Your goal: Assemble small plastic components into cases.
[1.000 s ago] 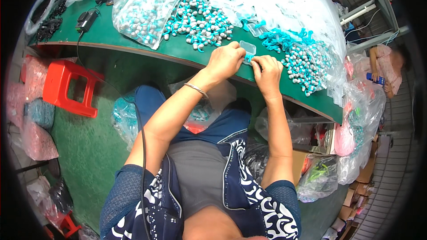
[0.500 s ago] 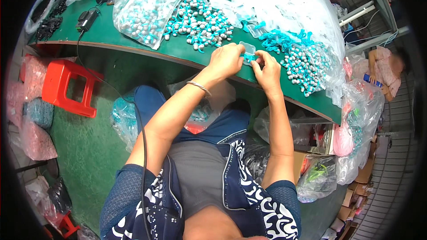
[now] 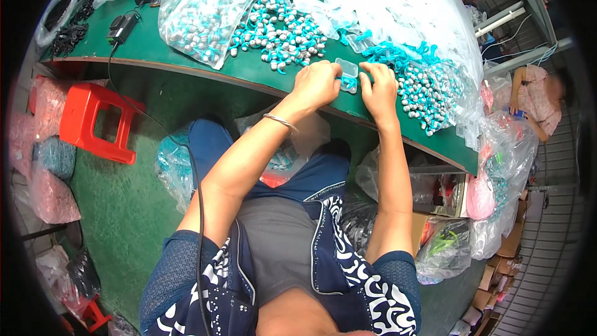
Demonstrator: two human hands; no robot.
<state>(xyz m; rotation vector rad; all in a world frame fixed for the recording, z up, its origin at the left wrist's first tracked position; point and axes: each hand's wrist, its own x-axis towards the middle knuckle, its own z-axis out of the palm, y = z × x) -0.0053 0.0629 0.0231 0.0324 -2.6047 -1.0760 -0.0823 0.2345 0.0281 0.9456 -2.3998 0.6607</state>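
A small clear plastic box with its lid up sits at the front edge of the green table, a teal piece inside it. My left hand pinches the box by its left side. Just right of the box is my right hand, thumb and forefinger apart, with nothing visible between them. Past its fingertips lies a tangle of teal rubbery pieces. Grey-and-white striped beads with teal cords are heaped to its right. A similar bead heap lies beyond my left hand.
Many clear plastic boxes are piled at the back of the table. A clear bag of beads stands left, near a black adapter with a cable. A red stool is on the floor at left. Another person is at far right.
My right hand has left the box and moved right, toward the teal pieces. The left hand stays on the box, whose raised lid and inside now show more fully.
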